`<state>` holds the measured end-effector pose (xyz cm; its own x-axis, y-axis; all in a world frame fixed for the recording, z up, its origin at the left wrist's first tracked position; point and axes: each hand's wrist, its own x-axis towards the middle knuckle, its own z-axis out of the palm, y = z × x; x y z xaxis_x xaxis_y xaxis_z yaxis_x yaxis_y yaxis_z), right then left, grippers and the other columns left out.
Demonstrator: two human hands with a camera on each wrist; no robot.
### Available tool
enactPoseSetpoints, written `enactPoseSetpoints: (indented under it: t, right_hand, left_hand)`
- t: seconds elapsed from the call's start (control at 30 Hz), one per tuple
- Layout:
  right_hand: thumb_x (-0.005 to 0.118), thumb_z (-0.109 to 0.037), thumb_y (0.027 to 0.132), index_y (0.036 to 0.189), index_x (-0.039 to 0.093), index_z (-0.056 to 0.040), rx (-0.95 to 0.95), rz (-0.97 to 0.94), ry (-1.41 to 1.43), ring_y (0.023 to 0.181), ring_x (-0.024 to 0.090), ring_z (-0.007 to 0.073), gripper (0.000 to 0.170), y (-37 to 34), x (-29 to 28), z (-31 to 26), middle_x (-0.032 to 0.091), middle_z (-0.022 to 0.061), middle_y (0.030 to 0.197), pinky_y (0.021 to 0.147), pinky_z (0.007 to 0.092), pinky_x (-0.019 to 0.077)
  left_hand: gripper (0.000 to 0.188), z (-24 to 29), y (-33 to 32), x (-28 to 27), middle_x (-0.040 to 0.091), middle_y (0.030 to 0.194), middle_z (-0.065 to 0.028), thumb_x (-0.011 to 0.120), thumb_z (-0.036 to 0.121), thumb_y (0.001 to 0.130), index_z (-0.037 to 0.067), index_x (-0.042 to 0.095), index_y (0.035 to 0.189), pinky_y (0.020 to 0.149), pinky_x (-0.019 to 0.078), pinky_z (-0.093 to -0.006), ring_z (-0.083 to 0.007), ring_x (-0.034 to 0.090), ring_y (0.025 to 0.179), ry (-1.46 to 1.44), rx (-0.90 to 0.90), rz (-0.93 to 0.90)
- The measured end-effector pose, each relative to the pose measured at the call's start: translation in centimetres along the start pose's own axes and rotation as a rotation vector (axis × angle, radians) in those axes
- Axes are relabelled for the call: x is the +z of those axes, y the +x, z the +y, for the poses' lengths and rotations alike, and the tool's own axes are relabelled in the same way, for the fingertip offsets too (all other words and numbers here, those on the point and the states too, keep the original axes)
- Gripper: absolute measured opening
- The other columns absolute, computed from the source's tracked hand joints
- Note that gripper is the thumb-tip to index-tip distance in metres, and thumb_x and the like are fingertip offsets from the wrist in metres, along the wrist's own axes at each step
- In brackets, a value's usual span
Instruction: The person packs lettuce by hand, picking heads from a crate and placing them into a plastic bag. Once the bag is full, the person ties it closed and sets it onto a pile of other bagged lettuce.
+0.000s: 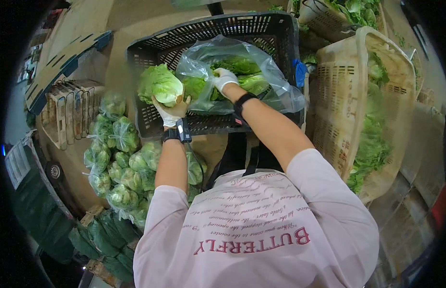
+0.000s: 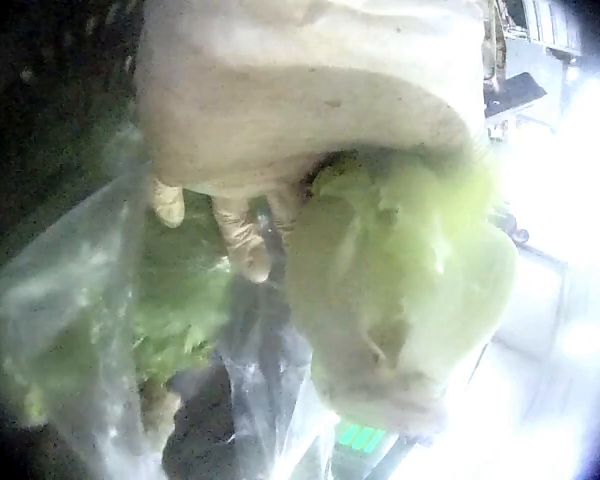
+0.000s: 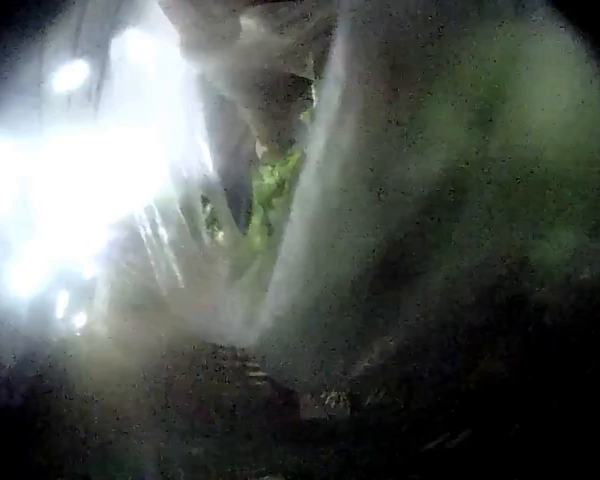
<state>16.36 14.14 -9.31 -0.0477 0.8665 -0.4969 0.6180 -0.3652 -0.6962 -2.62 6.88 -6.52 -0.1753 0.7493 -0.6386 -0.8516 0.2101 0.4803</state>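
Note:
In the head view, my gloved left hand [image 1: 171,113] grips a head of lettuce [image 1: 161,82] from below, its pale cut base turned toward the bag. Up close in the left wrist view, that lettuce [image 2: 400,270] hangs beside the gloved fingers [image 2: 242,245]. My gloved right hand [image 1: 225,78] has its fingers curled at a clear plastic bag [image 1: 283,93]. Green lettuce [image 1: 252,82] lies inside this bag, which rests in a black crate [image 1: 136,113]. The right wrist view is dark and blurred, with bag film [image 3: 310,210] around the fingers.
Bagged lettuces [image 1: 124,180] are heaped on the floor at the left. A tall cream crate [image 1: 336,96] holding loose lettuce stands at the right, with another lettuce crate [image 1: 324,21] behind. Farther left is a worn slatted crate [image 1: 72,113]. Blue plastic [image 1: 300,72] hangs on the black crate's right edge.

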Motion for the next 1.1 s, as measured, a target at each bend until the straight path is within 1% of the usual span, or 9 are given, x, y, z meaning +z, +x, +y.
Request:
enactPoseSetpoints:
  t: [0.1,0.2,0.43,0.57,0.73,0.93,1.03,1.07,1.1]
  right_hand:
    - [0.071,-0.038,0.074,0.108,0.064,-0.0080,0.134,-0.089,0.200,0.089,0.064,0.0267,0.045,3.5,4.1,3.2,0.068,0.0115,0.096,0.077,0.0355,0.0483]
    - [0.068,-0.014,0.081,0.096,0.063,0.0004,0.374,-0.346,0.954,0.058,0.061,0.0168,0.022,3.2,2.0,5.2,0.065,0.0086,0.074,0.053,0.0278,0.0487]
    - [0.075,-0.030,0.072,0.121,0.055,-0.0037,0.093,-0.190,0.065,0.091,0.063,0.0245,0.059,-1.3,-3.0,3.0,0.065,0.0144,0.105,0.078,0.0340,0.0494]
    - [0.068,-0.025,0.072,0.107,0.061,-0.0121,-0.031,-0.226,-0.281,0.102,0.058,0.0326,0.037,0.5,0.8,1.1,0.062,0.0138,0.108,0.085,0.0394,0.0476]
    - [0.070,-0.020,0.070,0.097,0.065,-0.0092,-0.110,-0.042,0.002,0.088,0.063,0.0309,0.029,-1.4,-0.9,2.0,0.066,0.0148,0.093,0.078,0.0370,0.0492]
    - [0.075,-0.017,0.067,0.098,0.067,-0.0054,-0.257,-1.029,0.031,0.084,0.063,0.0210,0.034,-11.0,-15.5,-1.5,0.067,0.0103,0.095,0.075,0.0328,0.0505]
    - [0.066,-0.007,0.078,0.100,0.063,-0.0027,-0.200,-0.628,0.422,0.078,0.063,0.0151,0.023,-11.1,-28.2,-4.6,0.065,0.0072,0.087,0.067,0.0253,0.0502]
    - [0.062,-0.008,0.081,0.102,0.063,-0.0034,-0.991,-0.133,0.088,0.088,0.063,0.0163,0.021,-6.8,-31.5,-1.7,0.066,0.0090,0.091,0.073,0.0256,0.0511]
    - [0.056,-0.013,0.087,0.110,0.058,-0.0019,-0.459,0.042,0.078,0.103,0.058,0.0199,0.025,-7.9,-36.1,-4.5,0.062,0.0134,0.103,0.085,0.0296,0.0494]
  left_hand:
    - [0.084,0.0,0.7,-0.8,0.043,0.133,-0.0046,0.051,0.076,0.067,0.025,0.040,0.133,0.101,0.0197,-0.0539,-0.0255,0.040,0.122,0.027,-0.003,-0.003]
    - [0.083,-0.2,0.7,-0.7,0.043,0.133,-0.0048,0.050,0.076,0.068,0.024,0.040,0.133,0.100,0.0186,-0.0547,-0.0255,0.040,0.122,0.014,0.008,0.006]
    - [0.082,-0.5,0.4,-0.2,0.043,0.134,-0.0045,0.051,0.074,0.069,0.025,0.041,0.133,0.100,0.0181,-0.0542,-0.0260,0.040,0.122,0.011,0.041,0.048]
    - [0.079,-0.7,0.1,0.6,0.043,0.134,-0.0045,0.050,0.073,0.070,0.025,0.041,0.133,0.100,0.0176,-0.0541,-0.0275,0.041,0.121,0.016,0.070,0.073]
    - [0.080,-0.9,-0.3,1.7,0.043,0.134,-0.0015,0.055,0.072,0.069,0.024,0.042,0.132,0.103,0.0143,-0.0528,-0.0236,0.038,0.123,0.031,0.108,0.042]
    - [0.069,-0.4,-0.7,0.7,0.037,0.141,-0.0054,0.048,0.064,0.079,0.024,0.039,0.134,0.101,0.0243,-0.0603,-0.0288,0.037,0.125,-0.046,0.094,-0.018]
    - [0.074,1.1,-1.2,0.2,0.036,0.141,-0.0046,0.050,0.068,0.076,0.025,0.038,0.135,0.103,0.0192,-0.0609,-0.0269,0.034,0.128,-0.054,0.041,0.023]
    - [0.076,1.2,-1.3,0.0,0.035,0.141,-0.0040,0.051,0.069,0.075,0.026,0.037,0.136,0.104,0.0176,-0.0612,-0.0267,0.033,0.128,-0.044,0.065,0.006]
    - [0.074,0.9,-2.2,0.2,0.034,0.142,-0.0031,0.053,0.066,0.076,0.027,0.035,0.137,0.104,0.0178,-0.0615,-0.0274,0.033,0.128,0.166,0.235,0.002]
